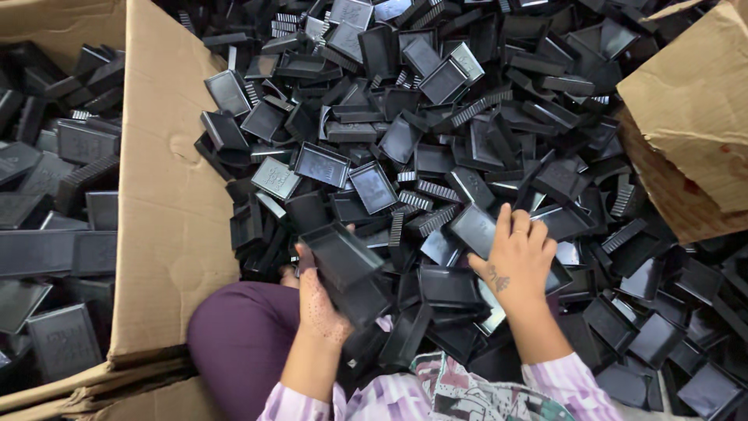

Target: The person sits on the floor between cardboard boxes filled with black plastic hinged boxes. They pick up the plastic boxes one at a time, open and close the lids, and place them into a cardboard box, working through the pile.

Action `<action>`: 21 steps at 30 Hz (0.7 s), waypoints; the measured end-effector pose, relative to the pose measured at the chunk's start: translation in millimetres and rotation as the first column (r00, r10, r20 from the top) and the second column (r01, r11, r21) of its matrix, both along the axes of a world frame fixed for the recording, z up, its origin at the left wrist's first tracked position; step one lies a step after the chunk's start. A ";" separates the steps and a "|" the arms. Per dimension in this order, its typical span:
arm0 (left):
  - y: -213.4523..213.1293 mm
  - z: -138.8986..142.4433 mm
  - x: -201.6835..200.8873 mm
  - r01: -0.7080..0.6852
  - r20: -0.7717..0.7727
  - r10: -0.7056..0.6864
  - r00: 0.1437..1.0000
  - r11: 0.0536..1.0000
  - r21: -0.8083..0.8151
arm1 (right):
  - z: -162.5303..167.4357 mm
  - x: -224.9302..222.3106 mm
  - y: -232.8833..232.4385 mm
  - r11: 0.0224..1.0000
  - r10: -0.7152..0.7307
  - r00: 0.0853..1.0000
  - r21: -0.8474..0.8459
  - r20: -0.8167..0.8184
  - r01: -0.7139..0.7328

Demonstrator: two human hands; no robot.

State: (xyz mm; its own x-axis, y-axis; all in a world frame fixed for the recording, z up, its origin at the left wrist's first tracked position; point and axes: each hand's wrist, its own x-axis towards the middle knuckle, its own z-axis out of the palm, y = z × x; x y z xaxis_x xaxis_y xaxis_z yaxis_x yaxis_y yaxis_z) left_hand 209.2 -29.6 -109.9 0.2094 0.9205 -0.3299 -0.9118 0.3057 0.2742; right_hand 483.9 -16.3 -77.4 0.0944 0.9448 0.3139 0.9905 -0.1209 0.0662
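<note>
The left hand (319,308) grips a stack of black trays (347,269) by the side, low over the pile (467,117). The right hand (516,261) lies open on a tray (472,228). They look light, stiff and smooth; hold the edges.

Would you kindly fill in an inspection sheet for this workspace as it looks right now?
Surface: hidden under a deep heap of black plastic trays; no bare floor seen.
Job's things: a stack of black trays held in the left hand; a loose tray under the right hand.
Clutter: ribbed black pieces mixed through the heap.
Grippers: left hand closed on the stack; right hand spread flat, fingers resting on the loose tray.
Cables: nothing seen.
Surroundings: a cardboard flap on the left with more trays behind it, torn cardboard on the right, the person's purple-clad knee below.
</note>
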 end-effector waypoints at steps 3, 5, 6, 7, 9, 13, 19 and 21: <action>-1.2 0.0 5.5 0.030 0.067 -0.031 0.997 0.999 0.020 | 8.8 2.3 3.3 0.999 -0.027 0.993 -0.047 -0.118 0.022; -1.5 -5.7 9.0 0.038 0.010 -0.037 0.999 0.999 -0.025 | 17.9 2.9 3.2 0.999 0.000 0.957 -0.034 -0.290 -0.010; -2.4 -9.5 10.4 0.036 -0.060 -0.041 0.997 0.996 -0.087 | 21.9 0.5 1.8 0.996 -0.018 0.824 -0.079 -0.567 -0.033; -3.2 -13.7 12.8 0.031 -0.129 -0.050 0.990 0.989 -0.148 | 25.1 -3.3 -1.4 0.991 -0.050 0.613 -0.116 -0.789 -0.069; -5.1 -21.0 19.5 0.042 -0.354 -0.017 0.935 0.997 0.063 | 28.5 -17.3 -7.0 0.976 -0.005 0.294 -0.069 -0.956 -0.207; -10.9 -21.1 32.1 0.097 -0.455 -0.005 0.891 0.979 0.179 | 28.0 -50.5 -28.0 0.878 0.277 0.252 0.138 -0.927 -0.459; -14.3 2.1 34.1 0.116 -0.447 -0.003 0.894 0.968 0.224 | 25.9 -61.7 -34.8 0.821 0.418 0.251 0.244 -0.873 -0.517; -14.3 7.9 32.2 0.137 -0.443 -0.007 0.896 0.955 0.262 | 24.0 -58.9 -34.9 0.807 0.428 0.229 0.256 -0.874 -0.532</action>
